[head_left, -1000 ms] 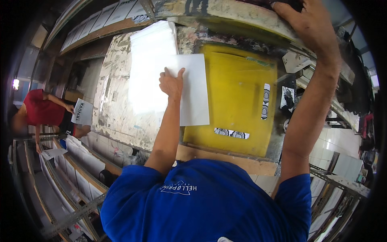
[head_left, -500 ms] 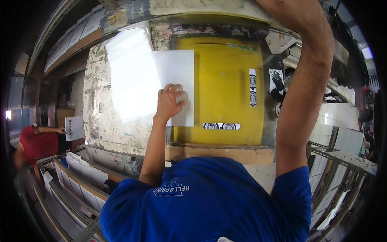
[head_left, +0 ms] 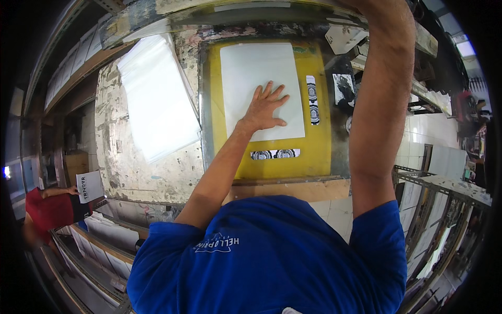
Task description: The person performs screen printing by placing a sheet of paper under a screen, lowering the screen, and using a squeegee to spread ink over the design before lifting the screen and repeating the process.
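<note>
A blank white sheet [head_left: 264, 68] lies squarely on a flat yellow board [head_left: 308, 165]. My left hand [head_left: 264, 111] rests flat on the sheet, palm down and fingers spread. To the right of the sheet stands an upright strip with a black-and-white pattern [head_left: 312, 99], and a similar patterned strip [head_left: 275, 154] lies just below its lower edge. A stack of white sheets [head_left: 157, 104] sits slanted to the left of the board. My right forearm [head_left: 381, 89] reaches up past the top edge near a long raised frame edge; that hand is out of view.
The worn, paint-stained table [head_left: 112, 136] carries the stack. Along the far side runs a stained frame bar [head_left: 183, 23]. A person in a red top [head_left: 49, 209] holds a white printed piece at the left. Metal racks [head_left: 444, 188] with boards stand at the right.
My left hand has moved right and slightly up, bringing the white sheet from beside the stack fully onto the yellow board. Its fingers have spread. My right arm remains raised.
</note>
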Tool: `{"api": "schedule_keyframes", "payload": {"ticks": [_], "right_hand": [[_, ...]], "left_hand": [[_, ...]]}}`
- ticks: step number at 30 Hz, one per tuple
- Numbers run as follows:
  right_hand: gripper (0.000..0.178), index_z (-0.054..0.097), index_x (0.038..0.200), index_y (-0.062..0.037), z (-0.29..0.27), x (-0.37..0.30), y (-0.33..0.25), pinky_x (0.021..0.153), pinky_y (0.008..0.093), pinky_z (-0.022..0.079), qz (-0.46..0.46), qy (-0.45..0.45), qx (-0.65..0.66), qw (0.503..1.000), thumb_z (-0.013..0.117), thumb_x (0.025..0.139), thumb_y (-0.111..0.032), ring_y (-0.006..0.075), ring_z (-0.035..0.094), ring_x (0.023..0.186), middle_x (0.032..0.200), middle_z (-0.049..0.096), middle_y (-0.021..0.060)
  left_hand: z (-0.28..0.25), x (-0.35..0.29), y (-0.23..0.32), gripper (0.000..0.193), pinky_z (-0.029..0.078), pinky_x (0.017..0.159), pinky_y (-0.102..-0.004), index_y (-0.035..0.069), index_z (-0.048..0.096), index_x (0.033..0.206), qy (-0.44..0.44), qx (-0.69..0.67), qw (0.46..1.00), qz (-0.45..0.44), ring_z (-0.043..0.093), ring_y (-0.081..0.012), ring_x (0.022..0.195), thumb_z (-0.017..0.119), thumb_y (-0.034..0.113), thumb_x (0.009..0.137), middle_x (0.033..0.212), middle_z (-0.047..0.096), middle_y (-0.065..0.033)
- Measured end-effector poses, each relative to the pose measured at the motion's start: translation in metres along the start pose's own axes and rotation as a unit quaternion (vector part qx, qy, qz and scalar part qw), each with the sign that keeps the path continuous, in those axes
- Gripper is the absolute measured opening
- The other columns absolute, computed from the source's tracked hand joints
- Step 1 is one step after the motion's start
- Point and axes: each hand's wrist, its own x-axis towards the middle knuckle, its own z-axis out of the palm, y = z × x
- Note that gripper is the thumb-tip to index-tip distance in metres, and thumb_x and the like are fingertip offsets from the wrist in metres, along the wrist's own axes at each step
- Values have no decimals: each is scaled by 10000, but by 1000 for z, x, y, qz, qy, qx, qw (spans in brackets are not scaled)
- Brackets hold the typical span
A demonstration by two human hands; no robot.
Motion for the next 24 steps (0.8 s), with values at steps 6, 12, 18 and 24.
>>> {"api": "schedule_keyframes", "payload": {"ticks": [6,12,18,24], "right_hand": [[316,781,949,33,-8,-2,6,664,372,535,-34,6,29,999,615,799,-191,264,655,621,766,736,211],[316,786,928,38,-4,2,10,656,378,544,-18,6,-17,1000,617,804,-198,268,652,604,762,738,209],[318,790,941,31,1,-3,11,670,373,557,-53,33,-26,998,616,813,-201,275,671,623,789,745,215],[304,790,948,21,-3,-3,13,680,372,552,-46,4,8,999,621,822,-198,273,687,658,816,752,213]], "left_hand": [[10,-7,29,935,24,1288,-558,222,468,1552,-18,-18,999,38,76,-338,1594,840,509,744,1711,226,-58],[14,-12,39,954,9,1287,-565,205,459,1557,-14,-23,999,34,68,-340,1595,838,515,738,1712,218,-77],[20,-13,38,977,-1,1285,-572,206,459,1557,-3,-37,998,49,82,-337,1593,851,517,719,1703,246,-74],[15,-20,43,978,-10,1280,-592,211,460,1556,-15,-20,998,60,97,-336,1591,857,508,713,1697,262,-76]]}}
